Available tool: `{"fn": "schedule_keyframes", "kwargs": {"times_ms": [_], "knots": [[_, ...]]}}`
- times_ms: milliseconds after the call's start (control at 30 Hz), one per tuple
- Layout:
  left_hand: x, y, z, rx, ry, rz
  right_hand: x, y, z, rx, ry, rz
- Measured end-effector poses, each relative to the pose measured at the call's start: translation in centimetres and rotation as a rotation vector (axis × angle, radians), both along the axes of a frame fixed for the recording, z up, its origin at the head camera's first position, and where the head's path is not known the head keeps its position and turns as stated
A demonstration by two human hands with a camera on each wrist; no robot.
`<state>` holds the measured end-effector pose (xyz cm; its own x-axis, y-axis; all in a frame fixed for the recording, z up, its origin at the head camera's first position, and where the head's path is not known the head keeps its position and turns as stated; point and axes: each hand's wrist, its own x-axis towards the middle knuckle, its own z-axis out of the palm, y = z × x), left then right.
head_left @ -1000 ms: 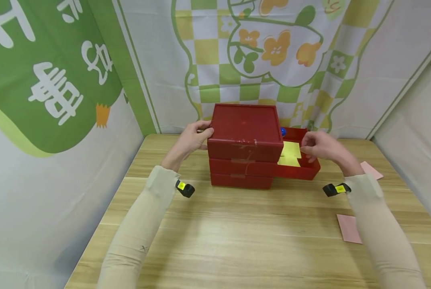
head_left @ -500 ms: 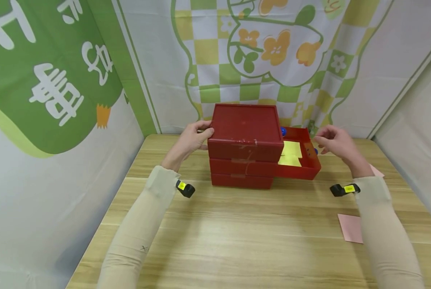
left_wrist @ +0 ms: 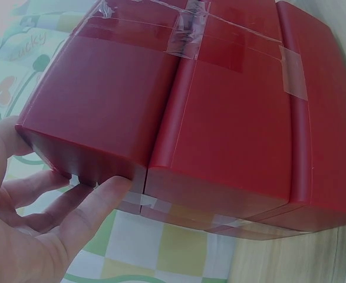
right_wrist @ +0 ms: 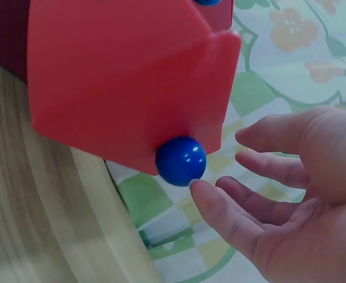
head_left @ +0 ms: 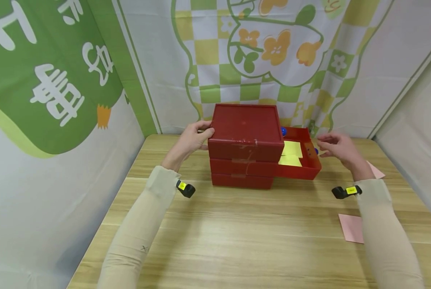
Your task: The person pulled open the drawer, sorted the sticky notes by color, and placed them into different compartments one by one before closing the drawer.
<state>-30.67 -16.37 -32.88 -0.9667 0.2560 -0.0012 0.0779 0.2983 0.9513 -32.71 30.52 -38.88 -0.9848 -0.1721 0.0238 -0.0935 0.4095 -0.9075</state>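
A dark red drawer cabinet with stacked tiers stands at the back of the table. My left hand rests against its left side, and the left wrist view shows spread fingers touching the cabinet's upper tier. Out of the right side juts a red drawer with yellow paper notes lying in it. On the drawer's end is a round blue knob. My right hand is beside this knob, fingers apart and holding nothing; one fingertip overlaps the knob's edge in the right wrist view.
Pink paper notes lie on the table at the right, one partly under the right sleeve and another farther back. A second blue knob shows behind the cabinet's right edge. A printed curtain hangs behind.
My right hand has moved from over the drawer to the right, outside its end, then slightly lower, beside the blue knob. The left hand and the cabinet stay in place.
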Motion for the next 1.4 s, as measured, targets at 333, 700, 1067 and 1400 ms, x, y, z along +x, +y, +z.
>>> {"fn": "schedule_keyframes", "kwargs": {"times_ms": [333, 700, 1067, 1400], "knots": [[0.0, 0.0, 0.0, -0.013, -0.001, -0.005, 0.0, 0.4, -1.4, -0.201, -0.097, 0.031], [0.1, 0.1, -0.1, 0.001, -0.014, -0.007, 0.2, 0.9, -3.1, -0.529, -0.167, 0.055], [0.1, 0.1, -0.1, 0.020, -0.015, 0.005, 0.5, 0.5, -3.3, -0.666, -0.178, 0.072], [0.2, 0.1, 0.1, 0.028, -0.010, 0.007, -0.2, -1.3, -3.4, -0.703, -0.144, 0.102]]}}
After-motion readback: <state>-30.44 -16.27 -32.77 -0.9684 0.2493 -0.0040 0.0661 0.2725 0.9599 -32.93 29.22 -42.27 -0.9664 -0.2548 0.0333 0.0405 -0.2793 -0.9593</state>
